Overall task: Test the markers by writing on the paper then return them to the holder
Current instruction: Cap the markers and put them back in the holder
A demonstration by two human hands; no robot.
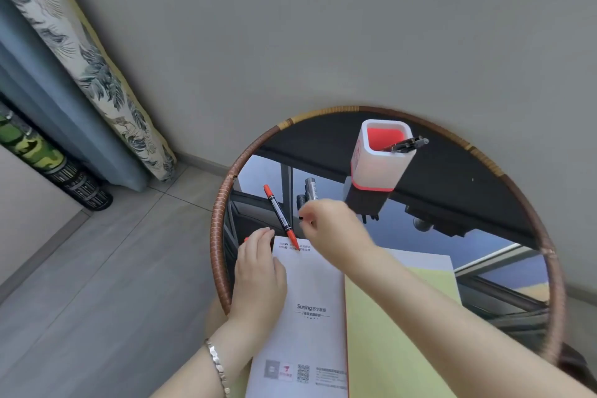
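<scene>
A white sheet of paper (pixel 310 307) lies at the near edge of the round table, partly over a yellow-green pad (pixel 397 333). My left hand (pixel 258 271) rests flat on the sheet's left edge; a small red piece (pixel 246 239) peeks out beside its fingertips. A red marker (pixel 280 215) lies loose on the glass, its lower end on the paper's top edge. My right hand (pixel 329 223) is closed around the lower end of a black-and-grey marker (pixel 310 188), which points away from me. The white-and-red holder (pixel 381 158) stands behind, with dark pens (pixel 405 145) leaning in it.
The table has a mirror-like glass top and a brown woven rim (pixel 219 220). It stands against a grey wall. On the left are a patterned curtain (pixel 97 74), a rolled green mat (pixel 48 158) and a grey tiled floor.
</scene>
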